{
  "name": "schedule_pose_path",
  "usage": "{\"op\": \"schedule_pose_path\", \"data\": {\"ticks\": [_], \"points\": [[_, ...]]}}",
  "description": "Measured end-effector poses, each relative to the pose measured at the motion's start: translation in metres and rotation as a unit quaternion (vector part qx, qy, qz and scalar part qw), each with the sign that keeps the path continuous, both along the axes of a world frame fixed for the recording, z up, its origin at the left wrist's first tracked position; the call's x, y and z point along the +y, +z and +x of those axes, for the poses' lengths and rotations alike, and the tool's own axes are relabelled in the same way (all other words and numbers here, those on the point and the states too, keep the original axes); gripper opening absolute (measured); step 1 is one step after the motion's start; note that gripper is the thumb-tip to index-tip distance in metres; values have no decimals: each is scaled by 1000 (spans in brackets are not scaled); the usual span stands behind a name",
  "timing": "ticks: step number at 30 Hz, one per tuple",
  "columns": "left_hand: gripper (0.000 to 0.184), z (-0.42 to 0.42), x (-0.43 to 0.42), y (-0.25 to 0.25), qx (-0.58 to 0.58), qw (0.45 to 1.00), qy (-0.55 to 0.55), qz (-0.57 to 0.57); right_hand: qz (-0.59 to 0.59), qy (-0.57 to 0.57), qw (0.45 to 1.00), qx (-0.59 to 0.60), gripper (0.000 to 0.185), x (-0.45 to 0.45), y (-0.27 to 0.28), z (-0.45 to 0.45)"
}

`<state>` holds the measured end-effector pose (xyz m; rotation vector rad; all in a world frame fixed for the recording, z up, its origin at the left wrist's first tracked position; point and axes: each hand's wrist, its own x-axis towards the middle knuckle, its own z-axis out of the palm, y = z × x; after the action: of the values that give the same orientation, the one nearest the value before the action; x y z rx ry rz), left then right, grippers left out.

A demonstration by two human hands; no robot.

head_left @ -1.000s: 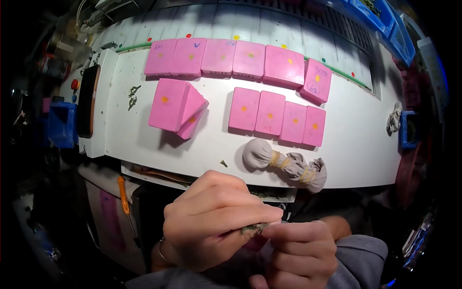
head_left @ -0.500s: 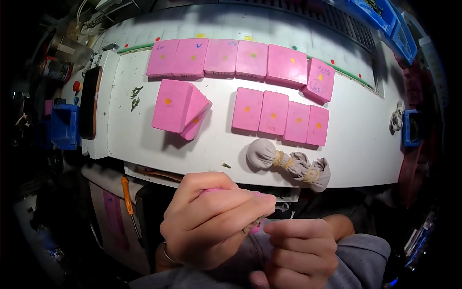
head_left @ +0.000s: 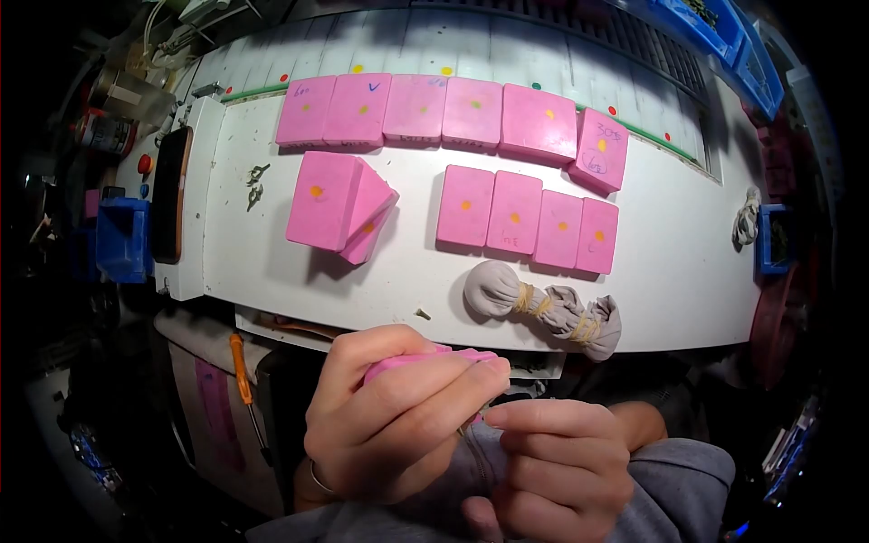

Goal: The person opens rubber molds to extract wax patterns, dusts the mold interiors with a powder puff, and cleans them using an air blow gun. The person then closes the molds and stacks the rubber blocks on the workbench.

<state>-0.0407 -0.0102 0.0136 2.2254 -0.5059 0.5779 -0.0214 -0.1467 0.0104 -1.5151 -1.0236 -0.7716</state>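
Observation:
My left hand [head_left: 389, 412] is wrapped round a pink block [head_left: 412, 357], of which only the top edge and a small lower part show between the fingers. My right hand [head_left: 566, 466] is closed just to the right, its index fingertip at the block's lower edge. Something small may be in its pinch, but I cannot make it out. Beyond my hands lies a tied grey cloth bundle [head_left: 489, 289] with tan bands. A small green piece [head_left: 423, 313] rests near the table's front edge.
Pink blocks stand in a back row [head_left: 475, 110] and a shorter row [head_left: 516, 214]; two are stacked [head_left: 321, 199] at left. A phone [head_left: 170, 195], blue bins [head_left: 124, 237] and green pieces [head_left: 256, 186] lie left. An orange screwdriver [head_left: 240, 366] is at lower left.
The pink block in my left hand has come into view as that hand tilted. My right index finger has moved slightly left. Coloured dots beyond the table have shifted.

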Motion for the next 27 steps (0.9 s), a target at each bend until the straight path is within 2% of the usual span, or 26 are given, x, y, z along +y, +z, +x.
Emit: {"op": "schedule_pose_path", "data": {"ticks": [2,4,5,7,8,9,11,12,14,16,19,21,27], "points": [[41,-1,-1,0,12,1000,4,-9,18,-14,1000,-3,31,-7,3,3],[42,-1,-1,-1,33,998,1,-46,-159,137,977,36,15,-31,14,8],[42,0,-1,-1,33,998,0,-45,-159,136,977,36,15,-29,14,6],[38,1,-2,0,61,996,-6,-69,-118,24,987,110,30,-22,15,-2],[38,2,-2,1,57,996,-7,-69,-94,-14,986,136,22,-20,12,-5],[35,2,-2,4,95,992,3,-82,-93,-16,988,126,22,-18,11,-1],[26,3,-5,4,141,983,27,-119,-175,-75,970,152,24,-18,11,12],[27,4,-6,2,149,981,32,-122,-212,-70,965,137,32,-20,5,14],[28,7,-7,1,128,982,27,-133,-233,-66,963,117,30,-20,3,22],[21,12,-7,3,214,960,30,-177,-246,-68,963,85,30,-19,3,31],[24,17,-7,3,213,953,55,-210,-287,0,951,117,20,-20,19,50],[27,20,-2,5,226,949,47,-214,-345,19,923,169,13,-16,28,61],[42,21,9,2,225,914,84,-328,-374,118,892,225,14,2,42,86]]}}
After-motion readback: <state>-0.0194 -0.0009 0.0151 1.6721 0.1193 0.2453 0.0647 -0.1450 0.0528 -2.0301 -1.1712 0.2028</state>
